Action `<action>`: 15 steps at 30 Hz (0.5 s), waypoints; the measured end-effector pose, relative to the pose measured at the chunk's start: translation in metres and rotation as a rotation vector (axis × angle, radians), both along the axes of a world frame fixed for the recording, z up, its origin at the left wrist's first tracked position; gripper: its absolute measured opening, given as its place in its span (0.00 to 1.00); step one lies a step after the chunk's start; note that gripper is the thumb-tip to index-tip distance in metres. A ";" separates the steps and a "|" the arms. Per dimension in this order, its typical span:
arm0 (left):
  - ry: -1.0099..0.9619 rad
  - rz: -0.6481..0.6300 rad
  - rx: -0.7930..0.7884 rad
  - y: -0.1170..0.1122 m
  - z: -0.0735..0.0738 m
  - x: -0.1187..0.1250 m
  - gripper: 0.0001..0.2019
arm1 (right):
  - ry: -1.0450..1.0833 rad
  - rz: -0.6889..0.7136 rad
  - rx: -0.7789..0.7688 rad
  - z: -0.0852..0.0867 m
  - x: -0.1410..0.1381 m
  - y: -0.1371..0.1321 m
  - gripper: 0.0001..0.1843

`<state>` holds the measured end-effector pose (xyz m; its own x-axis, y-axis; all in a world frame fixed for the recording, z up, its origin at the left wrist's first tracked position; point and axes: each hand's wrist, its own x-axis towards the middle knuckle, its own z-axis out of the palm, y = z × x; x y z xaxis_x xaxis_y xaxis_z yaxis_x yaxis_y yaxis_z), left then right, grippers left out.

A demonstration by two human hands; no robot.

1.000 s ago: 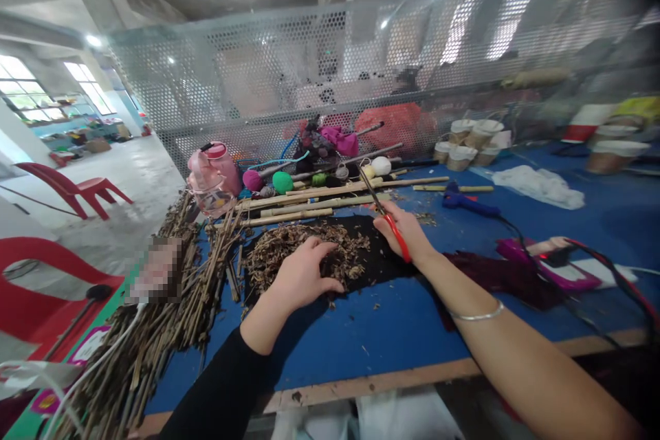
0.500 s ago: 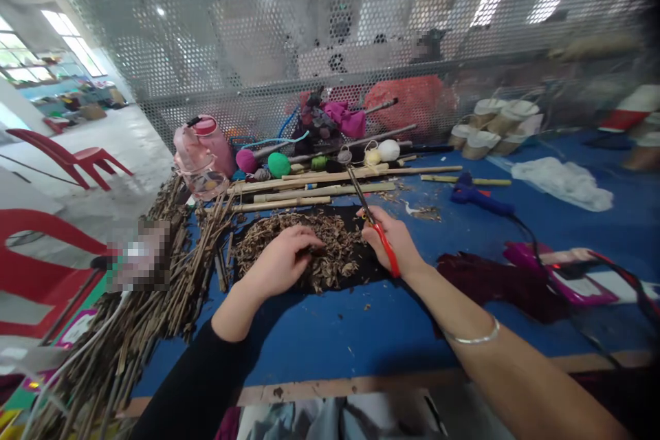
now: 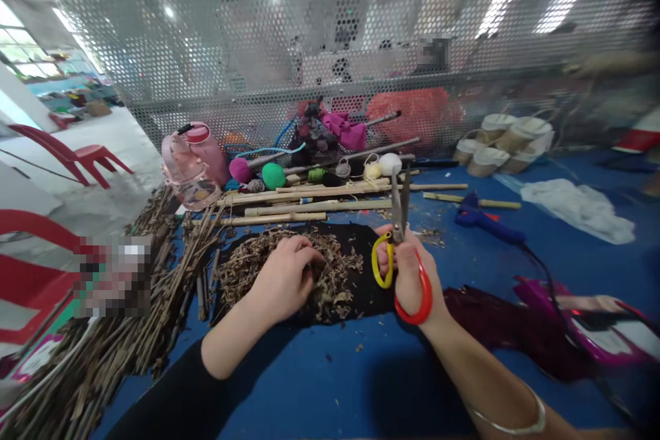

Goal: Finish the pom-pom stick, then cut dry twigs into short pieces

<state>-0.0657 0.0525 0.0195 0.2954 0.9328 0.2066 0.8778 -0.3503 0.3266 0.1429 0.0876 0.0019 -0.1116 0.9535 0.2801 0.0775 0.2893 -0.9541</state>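
My right hand (image 3: 412, 275) grips a pair of scissors (image 3: 398, 210) with one red and one yellow handle loop. Their blades point away from me, slightly apart, above the right end of a black cloth (image 3: 368, 275). A pile of brown, shrivelled dried plant bits (image 3: 335, 282) covers most of that cloth. Over the middle of the pile rests my left hand (image 3: 289, 275), its fingers curled down toward the thumb. Whatever lies between those fingertips is hidden.
Bundled dry stalks (image 3: 149, 302) run along the left edge. Bamboo sticks (image 3: 320, 207), yarn balls (image 3: 273, 176) and a pink basket (image 3: 188, 175) line the back. To the right are a blue glue gun (image 3: 485, 218), dark red cloth (image 3: 505, 323) and white plastic (image 3: 577, 199).
The scissors have swung upright in my right hand, their blades parting and both loops coming into view. My left hand stays over the pile. The camera view has shifted.
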 end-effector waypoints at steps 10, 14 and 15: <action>0.219 0.105 -0.137 0.022 0.002 0.008 0.21 | 0.157 0.013 -0.172 -0.003 0.001 0.009 0.23; 0.149 0.045 -0.071 0.031 0.007 0.021 0.21 | 0.145 -0.049 -0.129 -0.007 0.008 0.013 0.23; 0.147 -0.017 -0.058 0.033 0.006 0.030 0.20 | 0.107 -0.066 -0.092 -0.009 0.010 0.015 0.22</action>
<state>-0.0359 0.0859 0.0257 0.3346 0.9363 0.1064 0.9116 -0.3502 0.2154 0.1531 0.1023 -0.0072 -0.0222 0.9799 0.1984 -0.0098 0.1982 -0.9801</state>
